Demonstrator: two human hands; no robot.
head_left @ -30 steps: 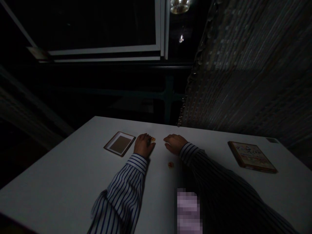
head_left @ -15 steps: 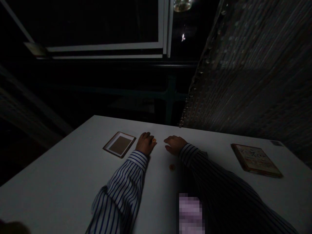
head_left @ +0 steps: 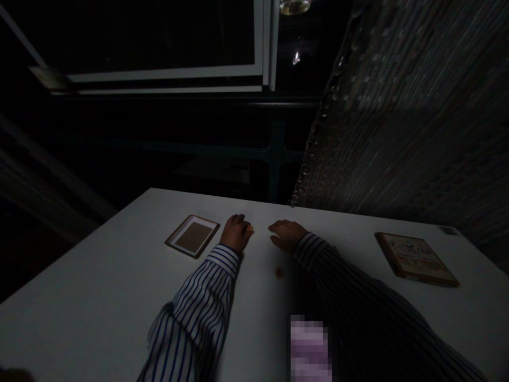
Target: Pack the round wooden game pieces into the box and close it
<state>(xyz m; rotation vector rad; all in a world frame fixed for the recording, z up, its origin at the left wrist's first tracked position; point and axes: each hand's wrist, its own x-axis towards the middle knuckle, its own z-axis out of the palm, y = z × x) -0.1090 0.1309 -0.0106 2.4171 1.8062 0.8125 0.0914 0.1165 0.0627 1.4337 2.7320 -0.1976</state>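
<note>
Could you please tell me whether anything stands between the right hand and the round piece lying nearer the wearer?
Nothing visible does: only white tabletop shows between the right hand and the nearer round piece. The other round piece is at the left hand, outside that gap.

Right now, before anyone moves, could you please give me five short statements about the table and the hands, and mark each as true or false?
1. A small orange piece shows beside the left hand's thumb. True.
2. The right hand is touching the patterned box. False: they are well apart.
3. A round piece lies on the white table between the forearms. True.
4. The brown-edged tray is to the right of both hands. False: it lies left of the left hand.
5. Both sleeves are plain, without any pattern. False: they are striped.
</note>
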